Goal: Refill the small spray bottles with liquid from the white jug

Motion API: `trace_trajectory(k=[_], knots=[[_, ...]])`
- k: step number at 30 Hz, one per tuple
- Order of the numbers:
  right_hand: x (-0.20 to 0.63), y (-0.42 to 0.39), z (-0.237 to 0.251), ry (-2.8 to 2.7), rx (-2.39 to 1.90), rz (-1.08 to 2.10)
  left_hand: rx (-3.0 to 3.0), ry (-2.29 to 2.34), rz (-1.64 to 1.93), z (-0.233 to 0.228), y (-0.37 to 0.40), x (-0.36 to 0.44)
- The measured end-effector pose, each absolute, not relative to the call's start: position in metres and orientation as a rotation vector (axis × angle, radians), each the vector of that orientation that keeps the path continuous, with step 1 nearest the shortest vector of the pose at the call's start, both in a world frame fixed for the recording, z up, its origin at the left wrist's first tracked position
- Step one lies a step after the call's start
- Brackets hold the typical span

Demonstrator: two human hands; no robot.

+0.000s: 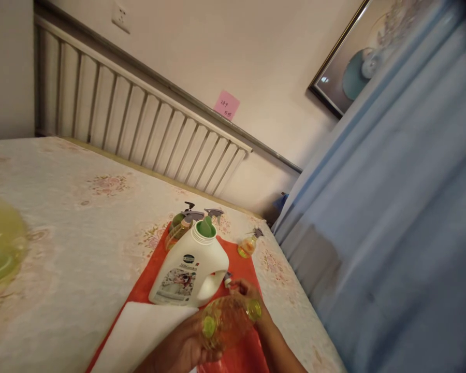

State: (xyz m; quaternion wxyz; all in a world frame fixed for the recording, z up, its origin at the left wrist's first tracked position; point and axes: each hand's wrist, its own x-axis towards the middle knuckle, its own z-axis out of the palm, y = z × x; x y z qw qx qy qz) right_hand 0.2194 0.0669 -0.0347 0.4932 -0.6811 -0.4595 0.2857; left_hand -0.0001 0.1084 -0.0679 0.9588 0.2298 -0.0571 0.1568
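My left hand [184,348] and my right hand [245,293] together hold a clear yellowish plastic bottle [227,321] lying sideways over an orange mat [241,269]. The left hand grips its lower end, the right hand its upper end near a small grey-white spray head [228,280]. Just behind stands a large white jug with a handle and green funnel in its mouth [190,267]. Several small spray bottles with grey triggers [186,220] stand at the mat's far end, and one small yellow spray bottle [248,244] sits off the mat to the right.
A white folded cloth [140,331] lies on the mat's near left. The table has a pale flowered cover [81,233]. A yellow-green bowl [0,248] sits at the far left edge. A blue curtain [392,233] hangs close on the right; a radiator [140,119] lines the wall behind.
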Motion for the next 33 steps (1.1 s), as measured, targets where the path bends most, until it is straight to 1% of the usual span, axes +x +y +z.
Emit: trace_trajectory(k=[4,9,17,25,30,33], knots=[[0.203,0.077,-0.018,-1.132,-1.524,0.694,0.522,-0.112,0.302,-0.068,0.110,-0.002],[0.182,0.103,-0.003,-1.210,-1.352,0.788,0.571,-0.123,0.266,-0.073,0.113,-0.003],[0.169,0.141,-0.003,-1.166,-1.392,0.834,0.615,-0.172,0.254,-0.063,0.116,-0.010],[0.159,0.161,0.013,-1.204,-1.446,0.865,0.578,-0.165,0.245,-0.060,0.120,-0.010],[0.149,0.175,0.024,-1.243,-1.450,0.827,0.578,-0.165,0.240,-0.059,0.121,-0.012],[0.151,0.177,0.041,-1.264,-1.453,0.773,0.596,-0.160,0.228,-0.060,0.122,-0.013]])
